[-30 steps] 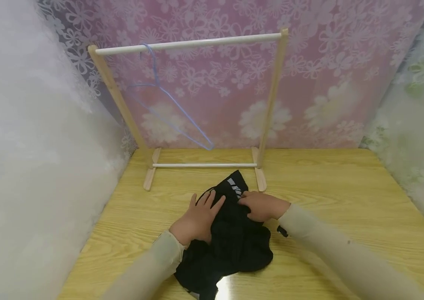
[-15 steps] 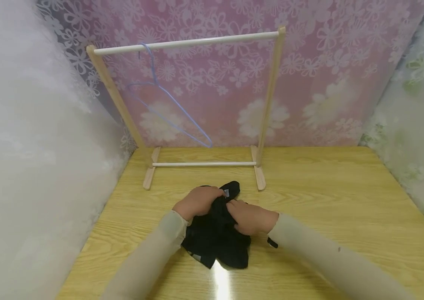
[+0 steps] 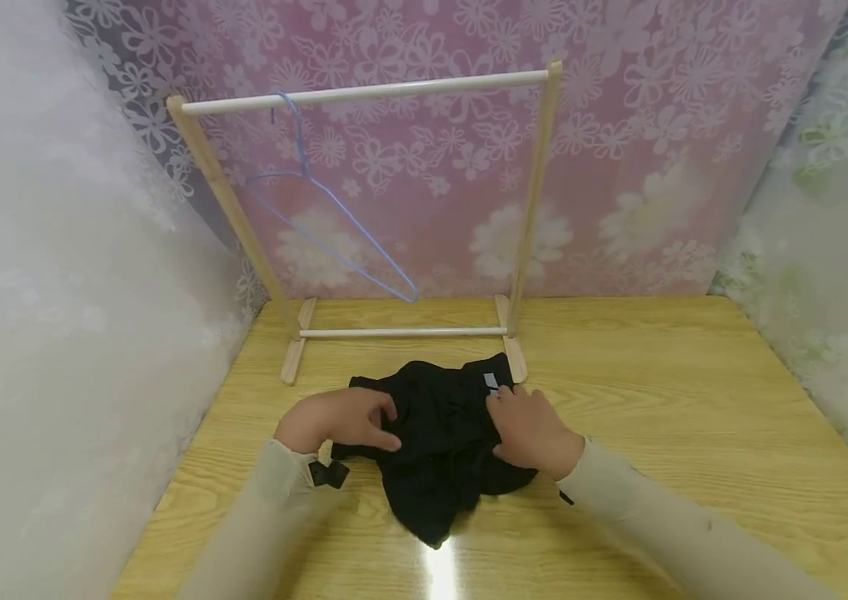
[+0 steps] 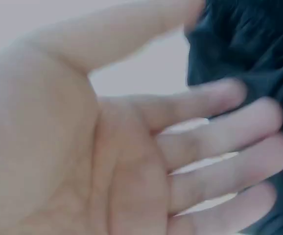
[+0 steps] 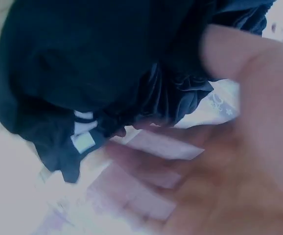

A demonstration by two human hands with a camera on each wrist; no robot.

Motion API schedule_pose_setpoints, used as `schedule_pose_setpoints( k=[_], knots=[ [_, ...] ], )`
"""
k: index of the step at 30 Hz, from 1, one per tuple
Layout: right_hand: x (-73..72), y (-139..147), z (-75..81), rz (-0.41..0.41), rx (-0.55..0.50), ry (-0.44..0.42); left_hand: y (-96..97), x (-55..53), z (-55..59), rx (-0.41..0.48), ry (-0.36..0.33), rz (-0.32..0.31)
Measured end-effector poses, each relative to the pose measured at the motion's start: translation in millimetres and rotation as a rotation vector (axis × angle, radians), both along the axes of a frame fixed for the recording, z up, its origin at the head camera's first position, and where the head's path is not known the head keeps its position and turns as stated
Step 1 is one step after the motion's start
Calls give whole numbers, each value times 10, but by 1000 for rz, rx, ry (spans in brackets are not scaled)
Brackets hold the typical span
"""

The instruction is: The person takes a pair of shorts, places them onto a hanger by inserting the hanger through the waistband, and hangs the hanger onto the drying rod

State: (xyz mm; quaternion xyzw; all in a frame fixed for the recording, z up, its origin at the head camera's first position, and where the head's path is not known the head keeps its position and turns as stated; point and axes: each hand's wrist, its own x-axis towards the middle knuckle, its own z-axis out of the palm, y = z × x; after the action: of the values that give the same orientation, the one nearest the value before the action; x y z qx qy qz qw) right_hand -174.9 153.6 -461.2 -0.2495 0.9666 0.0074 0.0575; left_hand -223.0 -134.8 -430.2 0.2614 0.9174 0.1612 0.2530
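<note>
A crumpled black garment (image 3: pixel 431 433) with a small white print near its far right corner lies on the table in the head view. My left hand (image 3: pixel 345 418) is over its left side, fingers and thumb apart. In the left wrist view the left palm (image 4: pixel 131 161) shows with fingers extended and nothing held, the dark cloth (image 4: pixel 244 54) behind the fingertips. My right hand (image 3: pixel 532 429) lies at the garment's right edge, fingertips by the white print. The right wrist view shows the right hand's fingers spread under the cloth's edge and the thumb (image 5: pixel 224 51) apart from them.
Behind the garment stands a wooden rack with a white top rail (image 3: pixel 394 90) and a lower bar (image 3: pixel 401 332). A blue hanger (image 3: pixel 364 233) hangs from the rail's left part. The rack's right foot (image 3: pixel 514 354) is close to the garment. Floral curtains enclose the wooden table (image 3: pixel 656 400).
Both hands held the garment bunched together half a second ago. Now they have moved apart, the left hand to the left, and the cloth lies spread wider, its printed corner farther right.
</note>
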Motion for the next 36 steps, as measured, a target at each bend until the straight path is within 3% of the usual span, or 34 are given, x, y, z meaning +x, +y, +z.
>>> schedule_pose_setpoints(
  k=[2,4,7,10,13,18,21,23,30,32,36],
  knots=[
    [-4,14,9,108,-69,2,8,67,-56,19,-93,-58],
    [12,-2,6,201,-158,-55,73,113,-151,27,-109,-99],
    [39,-47,-8,218,-283,-212,168,154,-296,11,-49,-134],
    [33,-74,-49,189,-361,-279,225,182,-380,-26,31,-149],
    [23,-85,-95,179,-406,-260,246,203,-408,-35,86,-172],
    [35,-114,-120,257,-340,-152,263,227,-377,75,117,-224],
    [37,-129,-80,305,-301,-190,275,255,-335,138,115,-268],
    [37,-134,-37,332,-299,-285,273,284,-311,150,102,-309],
    [84,-190,33,398,-370,-735,146,358,-246,147,-4,-480],
    [129,-251,43,389,-360,-869,47,345,-188,113,-86,-511],
    [258,-375,134,385,-242,-1170,-194,360,18,77,-369,-467]
  ],
)
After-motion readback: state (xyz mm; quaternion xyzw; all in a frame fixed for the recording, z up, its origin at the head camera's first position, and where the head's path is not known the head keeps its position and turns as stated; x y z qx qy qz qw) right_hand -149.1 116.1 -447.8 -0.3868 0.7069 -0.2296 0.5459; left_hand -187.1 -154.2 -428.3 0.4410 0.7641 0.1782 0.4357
